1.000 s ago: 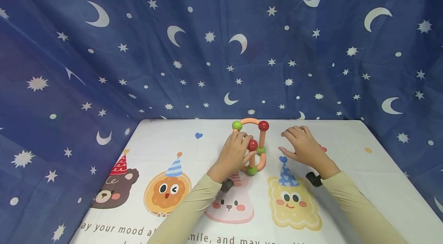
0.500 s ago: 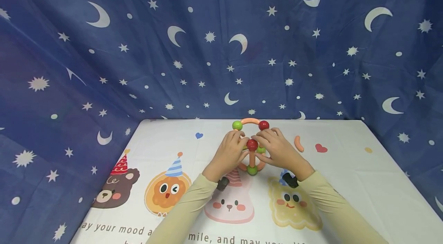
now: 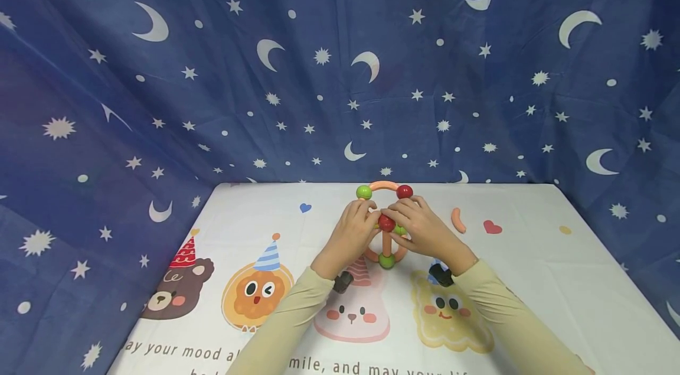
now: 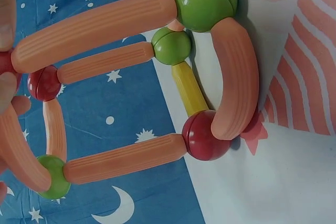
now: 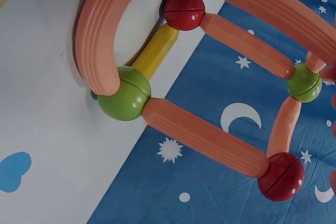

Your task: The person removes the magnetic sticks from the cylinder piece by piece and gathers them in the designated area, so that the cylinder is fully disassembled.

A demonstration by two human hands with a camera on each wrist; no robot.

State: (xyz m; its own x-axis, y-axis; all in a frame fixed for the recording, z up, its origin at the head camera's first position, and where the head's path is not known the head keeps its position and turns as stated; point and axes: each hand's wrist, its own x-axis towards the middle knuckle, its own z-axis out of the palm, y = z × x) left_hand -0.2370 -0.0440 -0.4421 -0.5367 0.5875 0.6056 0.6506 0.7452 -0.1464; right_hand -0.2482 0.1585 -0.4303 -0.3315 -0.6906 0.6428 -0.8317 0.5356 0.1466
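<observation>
A construction-toy frame of orange rods, one yellow rod (image 5: 156, 51) and red and green balls stands at the far middle of the table. Its front post (image 3: 386, 245) rises from a green ball (image 4: 205, 1) to a red ball (image 3: 386, 222). My left hand (image 3: 347, 233) holds the frame's top at the left of that ball, by a curved orange rod (image 4: 22, 148). From the right, my right hand (image 3: 425, 227) pinches the red ball, fingers over it and thumb below. Fingertips just enter the left wrist view at its left edge. Both hands partly hide the frame's middle in the head view.
A loose curved orange rod (image 3: 458, 220) lies right of the frame. White cloth (image 3: 558, 292) with printed cartoon figures covers the table. Behind the frame hangs a blue curtain (image 3: 319, 97) with stars and moons, close to the table's far edge.
My right hand has moved left from open air beside the frame to the red ball, uncovering the loose rod. The red ball has shifted slightly. My left hand stays at the frame.
</observation>
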